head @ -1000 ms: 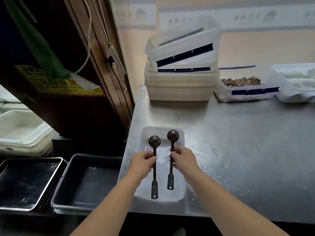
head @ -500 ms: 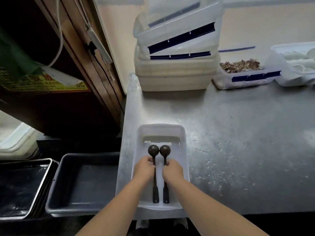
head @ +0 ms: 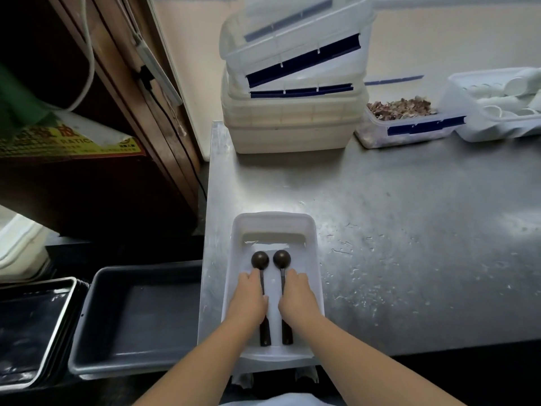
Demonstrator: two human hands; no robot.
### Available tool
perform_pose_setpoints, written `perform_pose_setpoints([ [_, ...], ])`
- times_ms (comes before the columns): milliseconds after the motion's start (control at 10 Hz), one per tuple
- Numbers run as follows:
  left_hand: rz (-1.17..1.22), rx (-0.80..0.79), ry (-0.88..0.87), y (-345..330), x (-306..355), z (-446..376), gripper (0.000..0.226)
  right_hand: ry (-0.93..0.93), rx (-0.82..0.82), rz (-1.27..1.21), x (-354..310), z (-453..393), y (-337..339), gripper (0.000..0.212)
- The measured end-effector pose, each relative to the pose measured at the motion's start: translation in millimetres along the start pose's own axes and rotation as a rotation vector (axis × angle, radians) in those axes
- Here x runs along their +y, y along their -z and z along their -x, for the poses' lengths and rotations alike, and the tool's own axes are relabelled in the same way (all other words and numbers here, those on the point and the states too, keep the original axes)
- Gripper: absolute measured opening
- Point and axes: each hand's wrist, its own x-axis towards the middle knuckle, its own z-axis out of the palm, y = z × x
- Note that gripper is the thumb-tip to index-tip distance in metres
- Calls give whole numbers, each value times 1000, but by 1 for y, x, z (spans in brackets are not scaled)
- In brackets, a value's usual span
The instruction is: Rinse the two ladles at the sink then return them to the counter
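Note:
Two dark ladles lie side by side in a white plastic tray (head: 313, 247) at the front left corner of the steel counter (head: 409, 230). The left ladle (head: 260, 260) and the right ladle (head: 281, 259) have their round bowls pointing away from me. My left hand (head: 248, 300) rests on the left ladle's handle, fingers curled over it. My right hand (head: 295, 300) lies on the right ladle's handle the same way. Both handle ends stick out below my hands near the tray's front.
Stacked white lidded bins (head: 292, 92) stand at the counter's back. Right of them sit a container of brown bits (head: 407, 118) and a tub of white cups (head: 503, 104). A grey tub (head: 137, 315) and metal trays (head: 32, 326) lie lower left, beside a wooden frame.
Both ladles have come down from a raised hold to lie flat in the tray, closer together. My hands slid down along the handles. The view has moved in and tilted down.

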Motion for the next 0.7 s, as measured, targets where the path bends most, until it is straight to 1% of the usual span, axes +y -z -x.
perform_pose_setpoints([
  [100, -184, -57, -98, -4, -3, 7, 35, 119, -62, 188, 6, 5, -7, 35],
  [200, -246, -76, -109, -1, 0, 12, 13, 151, -94, 247, 8, 5, -8, 31],
  [300, -260, -78, -111, -1, 0, 12, 14, 168, -100, 262, 10, 0, -5, 31],
  [400, -207, -73, -108, -6, -1, 9, 25, 197, -123, 292, 10, -5, 2, 31],
  [600, -146, -82, -88, -6, 3, 12, 29, 183, -154, 304, 8, -3, 7, 28],
  [700, -165, -38, -128, 5, 10, 14, 32, 206, -122, 276, 4, 1, 10, 27],
])
